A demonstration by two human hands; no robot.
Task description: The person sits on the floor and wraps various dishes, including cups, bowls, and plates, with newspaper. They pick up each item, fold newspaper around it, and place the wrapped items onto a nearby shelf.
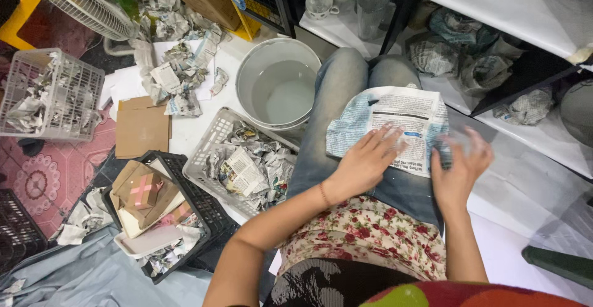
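Note:
A sheet of newspaper lies spread over my lap, on my jeans. My left hand rests flat on the sheet's near edge, fingers spread. At the sheet's right edge, my right hand is blurred and curled around a small clear glass item that is hard to make out.
A grey bucket of water stands ahead of my knees. White baskets hold crumpled newspaper. A black crate holds small boxes. Glasses and paper-wrapped bundles sit on shelves at right. A fan stands far left.

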